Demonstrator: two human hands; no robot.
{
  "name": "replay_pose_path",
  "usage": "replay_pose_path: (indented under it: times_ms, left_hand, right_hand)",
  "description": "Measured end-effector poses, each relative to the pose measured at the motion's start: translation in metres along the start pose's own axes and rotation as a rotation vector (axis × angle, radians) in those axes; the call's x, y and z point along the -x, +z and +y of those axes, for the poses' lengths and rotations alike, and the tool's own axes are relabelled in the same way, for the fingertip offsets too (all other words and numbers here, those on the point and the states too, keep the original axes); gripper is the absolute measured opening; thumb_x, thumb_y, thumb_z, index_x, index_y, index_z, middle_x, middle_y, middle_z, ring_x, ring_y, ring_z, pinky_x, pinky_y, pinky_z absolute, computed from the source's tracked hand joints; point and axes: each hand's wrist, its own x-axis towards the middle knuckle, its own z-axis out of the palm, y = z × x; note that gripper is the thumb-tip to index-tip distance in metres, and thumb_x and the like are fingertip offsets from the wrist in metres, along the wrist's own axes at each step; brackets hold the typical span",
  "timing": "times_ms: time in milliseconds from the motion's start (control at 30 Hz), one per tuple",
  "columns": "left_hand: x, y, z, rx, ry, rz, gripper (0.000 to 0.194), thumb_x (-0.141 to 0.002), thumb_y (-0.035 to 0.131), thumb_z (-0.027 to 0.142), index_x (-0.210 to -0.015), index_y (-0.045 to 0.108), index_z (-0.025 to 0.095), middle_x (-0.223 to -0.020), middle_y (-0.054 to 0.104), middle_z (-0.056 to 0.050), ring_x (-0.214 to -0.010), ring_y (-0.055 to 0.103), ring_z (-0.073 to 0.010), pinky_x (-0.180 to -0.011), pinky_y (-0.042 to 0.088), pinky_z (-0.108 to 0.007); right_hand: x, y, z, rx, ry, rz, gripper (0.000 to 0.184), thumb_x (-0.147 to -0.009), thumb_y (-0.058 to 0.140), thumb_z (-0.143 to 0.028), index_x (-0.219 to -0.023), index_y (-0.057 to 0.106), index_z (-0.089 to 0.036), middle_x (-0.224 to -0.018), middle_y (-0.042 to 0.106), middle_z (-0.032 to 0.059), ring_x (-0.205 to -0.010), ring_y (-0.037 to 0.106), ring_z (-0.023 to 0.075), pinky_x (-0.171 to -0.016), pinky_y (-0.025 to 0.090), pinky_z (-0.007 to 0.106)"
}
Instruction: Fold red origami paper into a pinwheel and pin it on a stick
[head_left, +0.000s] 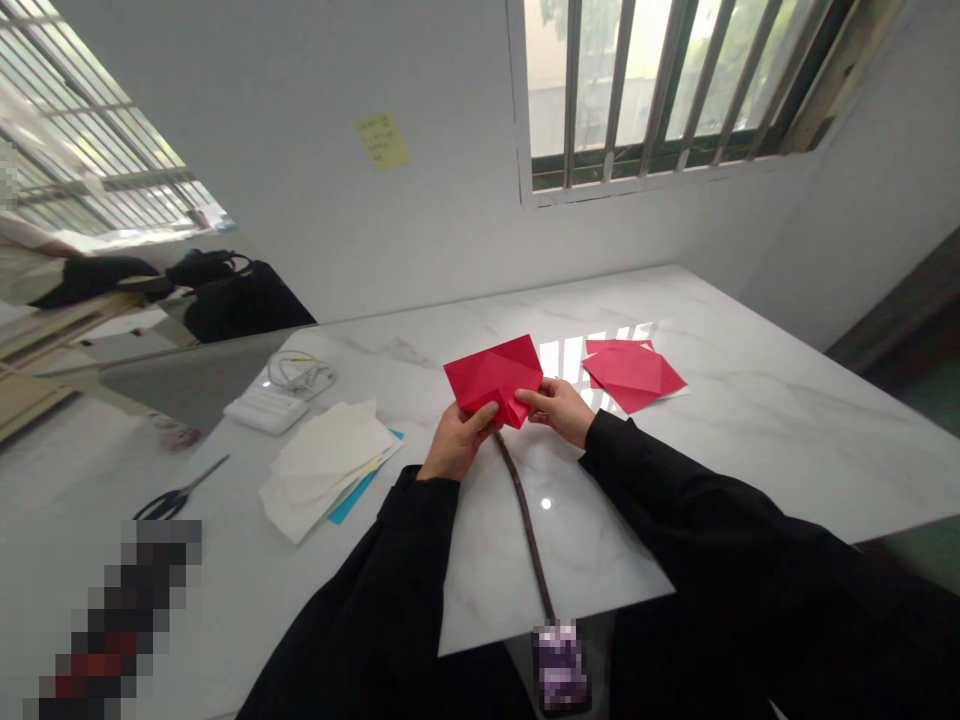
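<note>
A red sheet of paper, partly folded at its lower edge, is held up between my two hands over the white marbled table. My left hand pinches its lower left part between thumb and fingers. On the lower right, my right hand grips the folded flap with the thumb on top. Both hands are closed on the paper, and the fingers behind it are hidden. Further right on the table lies a small pile of red paper sheets.
Left of my arms lie a stack of white sheets with blue paper beneath, black scissors and a white power strip with a coiled cable. A dark cord runs toward me. A yellow note sticks to the wall.
</note>
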Motion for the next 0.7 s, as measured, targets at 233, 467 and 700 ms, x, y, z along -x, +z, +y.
replay_pose_path:
  times_ms: [233, 467, 700]
  left_hand:
    - [-0.0024, -0.0006, 0.0013, 0.032, 0.030, 0.080, 0.064, -0.068, 0.098, 0.037, -0.123, 0.071, 0.017, -0.112, 0.080, -0.011, -0.103, 0.076, -0.0269, -0.091, 0.061, -0.038]
    - [-0.0009, 0.0000, 0.0011, 0.039, 0.021, 0.036, 0.064, -0.072, 0.095, 0.035, -0.128, 0.068, 0.021, -0.120, 0.078, -0.011, -0.108, 0.075, -0.0264, -0.088, 0.060, -0.035]
    - [-0.0002, -0.0003, 0.0073, 0.097, -0.021, 0.023, 0.065, -0.079, 0.090, 0.042, -0.135, 0.062, 0.024, -0.124, 0.076, -0.008, -0.099, 0.074, -0.0193, -0.090, 0.058, -0.032]
  right_hand:
    - [0.0069, 0.0055, -0.0015, -0.045, 0.108, -0.084, 0.046, -0.065, 0.100, -0.046, -0.091, 0.074, -0.018, -0.079, 0.072, 0.0026, -0.068, 0.064, 0.0117, -0.065, 0.057, 0.025]
    - [0.0089, 0.0046, -0.0011, 0.035, 0.100, -0.117, 0.045, -0.064, 0.101, -0.045, -0.087, 0.077, -0.015, -0.075, 0.072, 0.0039, -0.068, 0.065, 0.0130, -0.064, 0.054, 0.025]
    - [0.0071, 0.0049, -0.0007, 0.036, 0.044, -0.068, 0.045, -0.068, 0.099, -0.049, -0.089, 0.077, -0.015, -0.078, 0.075, 0.0060, -0.068, 0.068, 0.0143, -0.065, 0.057, 0.027]
